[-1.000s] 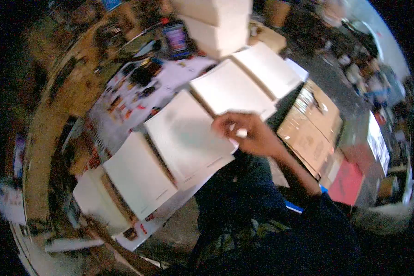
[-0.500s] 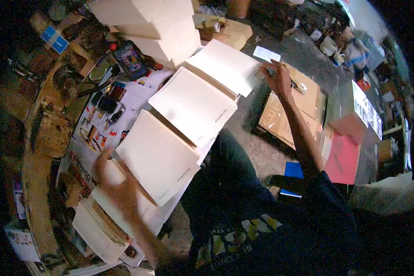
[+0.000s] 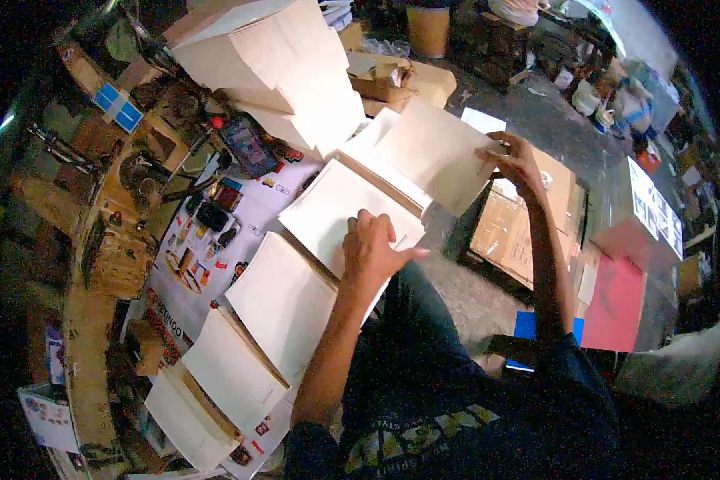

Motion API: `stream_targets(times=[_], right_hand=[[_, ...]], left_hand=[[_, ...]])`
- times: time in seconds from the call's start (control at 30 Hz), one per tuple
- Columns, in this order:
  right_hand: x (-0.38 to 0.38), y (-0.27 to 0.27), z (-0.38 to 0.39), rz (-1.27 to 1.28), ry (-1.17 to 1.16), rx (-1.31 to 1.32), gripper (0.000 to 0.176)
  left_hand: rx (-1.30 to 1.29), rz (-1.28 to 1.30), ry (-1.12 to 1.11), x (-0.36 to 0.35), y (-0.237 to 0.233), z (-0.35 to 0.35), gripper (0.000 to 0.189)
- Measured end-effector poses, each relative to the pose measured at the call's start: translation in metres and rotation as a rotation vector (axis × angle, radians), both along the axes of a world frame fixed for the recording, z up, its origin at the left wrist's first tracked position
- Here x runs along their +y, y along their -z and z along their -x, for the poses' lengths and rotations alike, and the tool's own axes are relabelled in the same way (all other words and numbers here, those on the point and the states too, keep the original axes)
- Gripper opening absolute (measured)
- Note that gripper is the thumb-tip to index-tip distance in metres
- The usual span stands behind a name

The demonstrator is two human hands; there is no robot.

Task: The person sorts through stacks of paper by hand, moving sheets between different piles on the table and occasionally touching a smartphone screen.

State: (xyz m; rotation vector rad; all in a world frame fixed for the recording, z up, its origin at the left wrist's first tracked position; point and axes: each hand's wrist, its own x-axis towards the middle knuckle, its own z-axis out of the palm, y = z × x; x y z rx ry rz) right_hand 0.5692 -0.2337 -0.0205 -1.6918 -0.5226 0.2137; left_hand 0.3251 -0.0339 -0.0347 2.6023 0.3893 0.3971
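Head view: right hand (image 3: 514,166) pinches one pale sheet (image 3: 438,152) at its outer edge, fingers closed on it; sheet is tilted, partly over the far paper stack (image 3: 370,138). Left hand (image 3: 372,252) lies at the near edge of the neighbouring stack (image 3: 328,210), fingers curled, thumb spread; cannot tell whether it grips paper. Flattened cardboard (image 3: 500,236) lies beyond, below right forearm.

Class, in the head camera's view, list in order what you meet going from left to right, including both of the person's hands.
Blue rectangular item → leftmost paper stack → left hand → right hand → red panel.
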Motion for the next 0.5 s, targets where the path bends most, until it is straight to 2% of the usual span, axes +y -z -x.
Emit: stream_targets(times=[0.07,0.1,0.13,0.17,0.2,0.23,0.27,0.3,0.33,0.37,0.4,0.43,0.47,0.5], right_hand=[[-0.003,-0.002,-0.015,0.177,-0.164,0.078,0.053],[0.0,-0.009,-0.014,0.177,-0.169,0.077,0.053],[0.003,-0.019,-0.011,0.342,-0.189,0.079,0.051],[0.006,-0.025,-0.007,0.509,-0.204,0.084,0.049],[0.009,-0.02,-0.009,0.52,-0.202,0.095,0.049],[0.015,-0.01,-0.016,0.601,-0.161,-0.105,0.046],[0.018,0.0,-0.022,0.678,-0.123,-0.307,0.043],[0.02,0.004,-0.027,0.665,-0.228,-0.394,0.044],[0.019,0.007,-0.031,0.668,-0.233,-0.395,0.044],[0.019,0.009,-0.034,0.457,-0.264,-0.167,0.043],[0.02,0.012,-0.034,0.245,-0.294,0.063,0.042],[0.02,0.002,-0.023,0.161,-0.263,0.047,0.038],[0.023,-0.016,-0.019,0.418,-0.219,-0.059,0.039],[0.023,-0.017,-0.009,0.273,-0.109,-0.08,0.043]], left_hand=[[-0.06,-0.099,-0.07,-0.009,-0.001,0.001,0.048],[-0.109,-0.092,-0.074,-0.008,0.001,0.001,0.046],[-0.108,-0.088,-0.078,-0.004,0.004,0.0,0.046],[-0.097,-0.016,-0.031,0.003,0.006,-0.001,0.044],[-0.08,0.062,0.021,0.009,0.008,0.001,0.042],[-0.12,0.12,0.039,0.014,0.003,0.004,0.037],[0.038,0.311,0.051,0.023,-0.002,0.008,0.031],[-0.005,0.375,0.023,0.028,-0.008,0.018,0.03],[-0.053,0.432,-0.008,0.033,-0.012,0.024,0.029],[-0.055,0.435,-0.018,0.035,-0.01,0.027,0.029],[-0.137,0.555,-0.053,0.038,-0.006,0.032,0.031],[-0.219,0.675,-0.091,0.039,-0.005,0.038,0.033],[-0.223,0.678,-0.104,0.039,-0.004,0.042,0.033],[-0.176,0.694,-0.153,0.036,-0.007,0.043,0.034]])
